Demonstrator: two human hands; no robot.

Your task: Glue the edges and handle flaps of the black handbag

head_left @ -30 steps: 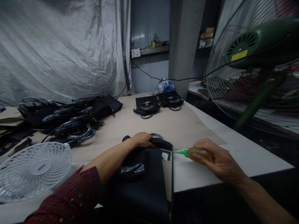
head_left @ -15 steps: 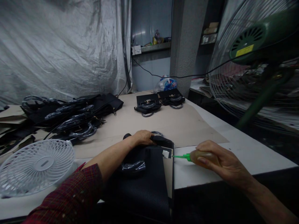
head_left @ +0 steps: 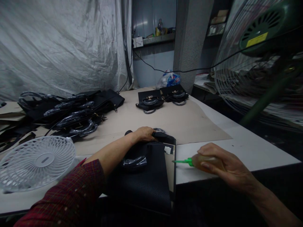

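Note:
A black handbag (head_left: 146, 183) lies at the table's front edge, a handle in clear plastic film on its upper side. Along its right side a beige strip (head_left: 169, 170) shows, bearing a small white patch (head_left: 167, 150). My left hand (head_left: 145, 134) grips the far end of the bag, its fingertips partly hidden by the black material. In my right hand (head_left: 220, 160) is a squeeze bottle (head_left: 208, 162) of amber liquid, fingers wrapped round it. Its thin green nozzle (head_left: 182, 161) points left, with the tip at the strip near the bag's right edge.
A white fan (head_left: 40, 162) stands at left, before a pile of black bags (head_left: 78, 110) with film-wrapped handles. Two more bags (head_left: 149, 99) lie at the back on beige sheeting (head_left: 189, 121). On the right is a large green caged fan (head_left: 262, 28); a cable (head_left: 196, 70) hangs across the back.
The nozzle tip has shifted from beside the white patch to a spot nearer me along the strip. My left hand keeps its place on the bag. The view has tilted slightly.

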